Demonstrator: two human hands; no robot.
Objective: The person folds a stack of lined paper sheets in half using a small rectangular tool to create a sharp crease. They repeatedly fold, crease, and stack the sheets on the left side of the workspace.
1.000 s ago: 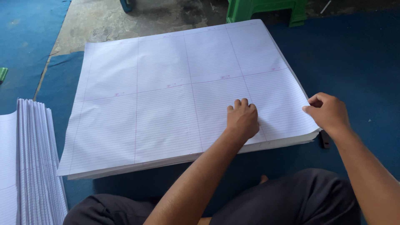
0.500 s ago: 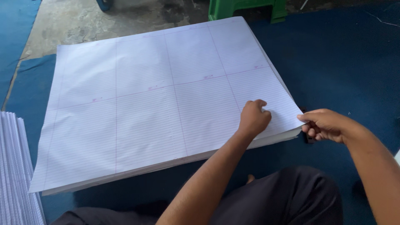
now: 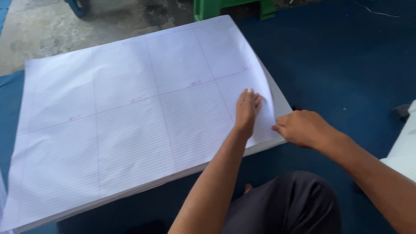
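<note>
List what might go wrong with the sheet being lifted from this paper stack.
1. The right hand pinches only the near corner of the top sheet, which already curls up along its right edge; a sheet this large may crease or tear there.
2. The left hand presses flat close to that lifted edge, so pulling against it could wrinkle the paper.
3. More than one sheet may come off the stack; the grip hides how many are held.

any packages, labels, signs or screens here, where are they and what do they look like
No packages, signs or screens.
Printed sheets: stack of large ruled paper on the blue floor mat, white with fine lines, pink dividing lines and small pink marks.
Left hand lies flat on the top sheet; right hand has the near right corner in its grip.
</note>
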